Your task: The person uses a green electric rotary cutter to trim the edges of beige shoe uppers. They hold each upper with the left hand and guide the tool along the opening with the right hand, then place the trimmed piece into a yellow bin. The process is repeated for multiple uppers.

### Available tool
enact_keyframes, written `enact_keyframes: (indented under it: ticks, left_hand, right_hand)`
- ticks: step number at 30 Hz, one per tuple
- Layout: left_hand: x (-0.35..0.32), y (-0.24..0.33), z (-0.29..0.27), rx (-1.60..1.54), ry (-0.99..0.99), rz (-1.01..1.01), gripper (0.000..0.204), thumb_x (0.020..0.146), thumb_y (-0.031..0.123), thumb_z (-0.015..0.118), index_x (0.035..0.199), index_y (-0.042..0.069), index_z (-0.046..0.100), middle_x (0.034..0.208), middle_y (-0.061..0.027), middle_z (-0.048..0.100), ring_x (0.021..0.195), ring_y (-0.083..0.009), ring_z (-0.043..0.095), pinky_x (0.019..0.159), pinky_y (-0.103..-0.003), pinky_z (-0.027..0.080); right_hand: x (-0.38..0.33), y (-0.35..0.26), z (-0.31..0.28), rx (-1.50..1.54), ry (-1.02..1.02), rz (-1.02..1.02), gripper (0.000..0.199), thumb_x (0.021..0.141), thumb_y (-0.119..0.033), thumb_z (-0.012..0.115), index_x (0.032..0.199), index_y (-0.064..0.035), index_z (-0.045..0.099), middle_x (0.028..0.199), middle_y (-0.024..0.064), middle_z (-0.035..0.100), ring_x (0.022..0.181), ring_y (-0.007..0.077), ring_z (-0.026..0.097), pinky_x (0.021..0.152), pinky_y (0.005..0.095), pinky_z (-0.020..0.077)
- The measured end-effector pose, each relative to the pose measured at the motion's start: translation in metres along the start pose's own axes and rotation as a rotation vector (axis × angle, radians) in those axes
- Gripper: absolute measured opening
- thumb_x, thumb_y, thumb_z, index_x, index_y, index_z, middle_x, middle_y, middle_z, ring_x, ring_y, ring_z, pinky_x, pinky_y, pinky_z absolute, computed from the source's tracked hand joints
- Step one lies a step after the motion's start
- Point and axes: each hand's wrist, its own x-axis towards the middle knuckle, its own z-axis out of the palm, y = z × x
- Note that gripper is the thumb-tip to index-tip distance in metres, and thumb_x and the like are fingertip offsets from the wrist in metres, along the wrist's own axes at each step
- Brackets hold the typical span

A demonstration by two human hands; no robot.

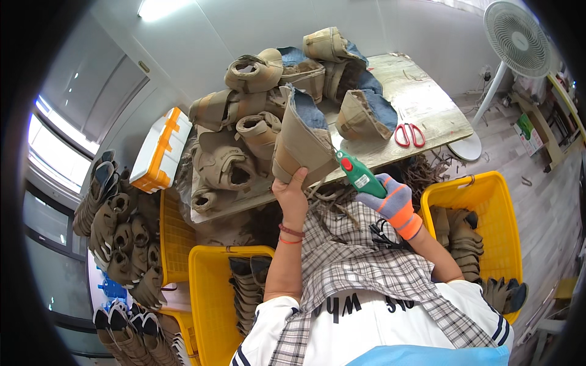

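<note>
One tan upper [300, 148], just beyond L hand [289, 194], which on my feed grasps its near edge; long axis up & away. Gloved R hand [392, 204] grips green tool [362, 174], angled fwd-left, tip by upper's R edge, contact unclear. L hand's nearer.

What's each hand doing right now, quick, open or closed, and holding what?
Left hand: closed, holding a tan shoe upper.
Right hand: closed around a green handheld tool.
</note>
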Motion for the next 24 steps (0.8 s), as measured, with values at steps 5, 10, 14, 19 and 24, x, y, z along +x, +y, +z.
enact_keyframes:
  ticks: [5,10,14,19,24]
  left_hand:
    - [0.002,-0.005,-0.003,-0.126,-0.055,-0.027,0.035,0.082,0.006,0.068,0.115,0.001,0.058,0.105,-0.0048,0.064,0.092,-0.0149,0.061,0.079,-0.03,0.049]
    - [-0.004,-0.008,0.005,-0.02,-0.06,-0.009,0.028,0.082,0.005,0.068,0.109,0.0,0.062,0.102,-0.0028,0.065,0.088,-0.0118,0.059,0.08,-0.026,0.047]
    - [-0.007,-0.013,0.004,0.269,-0.063,0.105,0.021,0.083,0.007,0.068,0.101,-0.003,0.064,0.094,-0.0031,0.067,0.08,-0.0116,0.059,0.075,-0.025,0.046]
    - [-0.008,-0.021,-0.003,0.633,-0.136,0.293,0.014,0.082,0.01,0.069,0.087,-0.003,0.066,0.077,-0.0142,0.066,0.065,-0.0207,0.061,0.062,-0.03,0.047]
    - [-0.002,-0.029,-0.012,0.82,-0.27,0.568,0.013,0.081,0.004,0.066,0.091,-0.004,0.065,0.084,-0.0146,0.067,0.073,-0.028,0.064,0.066,-0.032,0.048]
  right_hand:
    - [-0.006,0.002,-0.003,0.01,-0.047,-0.028,0.052,0.064,-0.04,0.083,0.094,-0.0032,0.063,0.07,0.0087,0.066,0.06,0.0147,0.065,0.056,0.0265,0.0505]
    - [-0.001,-0.003,-0.002,0.156,-0.057,0.042,0.05,0.065,-0.039,0.082,0.094,-0.003,0.063,0.068,0.0062,0.065,0.058,0.0089,0.062,0.054,0.0243,0.0492]
    - [0.004,-0.007,-0.001,0.259,-0.058,0.113,0.048,0.067,-0.038,0.082,0.092,-0.0025,0.063,0.066,0.0046,0.064,0.057,0.0058,0.058,0.053,0.0233,0.048]
    - [0.013,-0.007,-0.002,0.223,-0.04,0.123,0.045,0.068,-0.039,0.08,0.087,-0.0022,0.064,0.064,0.0044,0.063,0.055,0.0062,0.057,0.051,0.0238,0.0467]
    - [0.02,-0.011,-0.006,0.264,-0.079,0.209,0.045,0.068,-0.041,0.079,0.085,-0.0017,0.065,0.063,0.0045,0.062,0.054,0.0064,0.056,0.051,0.0238,0.0466]
